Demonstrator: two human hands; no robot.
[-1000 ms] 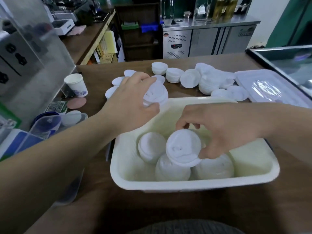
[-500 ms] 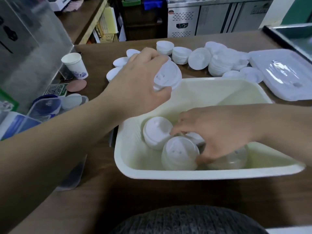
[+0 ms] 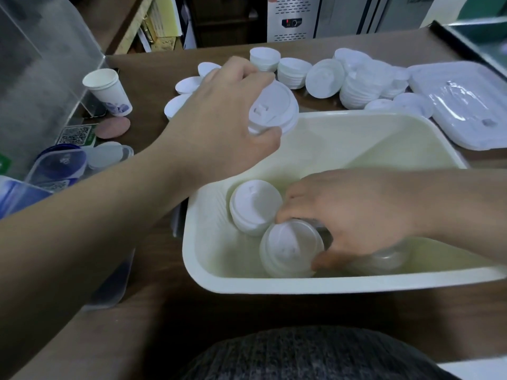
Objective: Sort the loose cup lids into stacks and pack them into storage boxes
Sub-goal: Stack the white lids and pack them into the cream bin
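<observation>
Wooden bench (image 3: pixel 274 305), storage box (image 3: pixel 343 116): right hand (image 3: pixel 356 215) clasps a lid stack (image 3: pixel 290 248) on its floor; left hand (image 3: pixel 219 119) grips a second stack (image 3: pixel 277 108), best lowered upright alongside.

Café or drinks-shop service area: wooden counter (image 3: pixel 149 127) bearing heaps of white cup lids (image 3: pixel 359 90), paper cup (image 3: pixel 108 91) and QR-code placard (image 3: pixel 75 134) near its left edge, stainless under-counter refrigerator (image 3: pixel 292 20) behind.
</observation>
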